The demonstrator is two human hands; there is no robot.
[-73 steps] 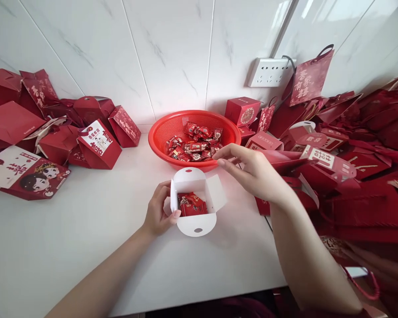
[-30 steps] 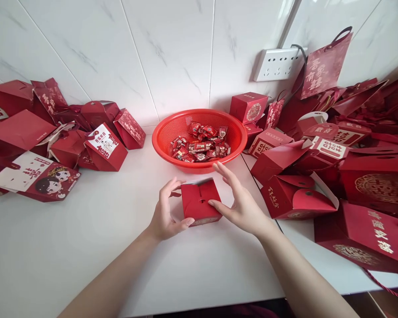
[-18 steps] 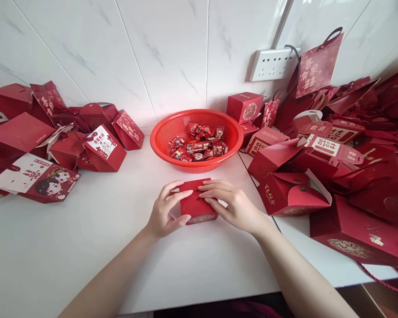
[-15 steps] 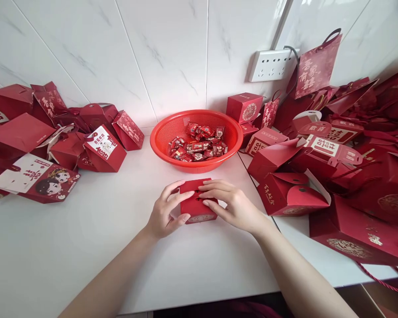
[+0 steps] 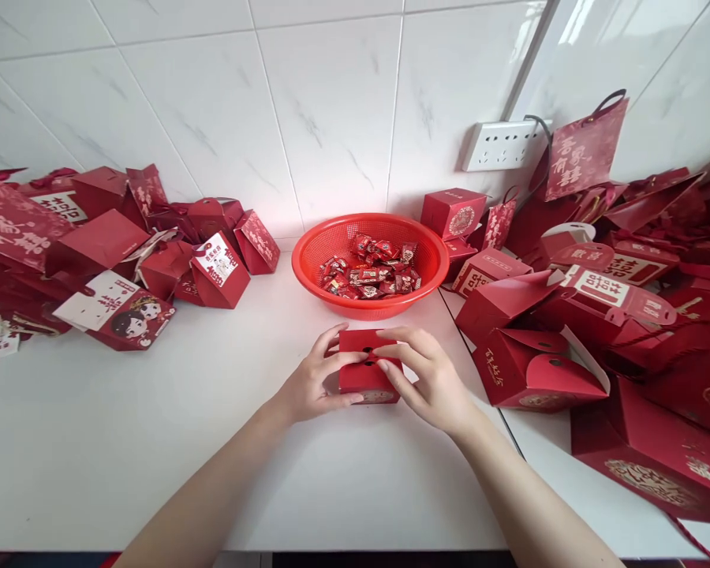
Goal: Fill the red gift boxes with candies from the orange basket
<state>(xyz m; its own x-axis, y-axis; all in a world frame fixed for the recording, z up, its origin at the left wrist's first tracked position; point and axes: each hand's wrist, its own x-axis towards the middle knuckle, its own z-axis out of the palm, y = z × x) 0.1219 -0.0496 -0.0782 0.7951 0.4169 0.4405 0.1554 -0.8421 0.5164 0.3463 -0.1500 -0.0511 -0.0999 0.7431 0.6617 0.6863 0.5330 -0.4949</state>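
Observation:
A small red box (image 5: pixel 355 379) stands on the white table, its top folded over with two dark holes near the middle. From the left, my left hand (image 5: pixel 319 380) holds the box, its thumb low at the front and a finger reaching over the top to the holes. My right hand (image 5: pixel 421 375) has its fingertips on the top flaps from the right, around the same holes. Just behind the box sits a red plastic basket (image 5: pixel 370 309) with wrapped candies (image 5: pixel 370 274) in it.
Red gift boxes and bags are piled at the left (image 5: pixel 100 244) and at the right (image 5: pixel 544 371) on the white table (image 5: pixel 355 481). Behind them is a tiled wall (image 5: pixel 337 102) with a white power strip (image 5: pixel 502 147).
The view has shifted, so everything sits further right and mostly lower. My left index finger has come closer to the holes on the box top. Both hands remain on the box.

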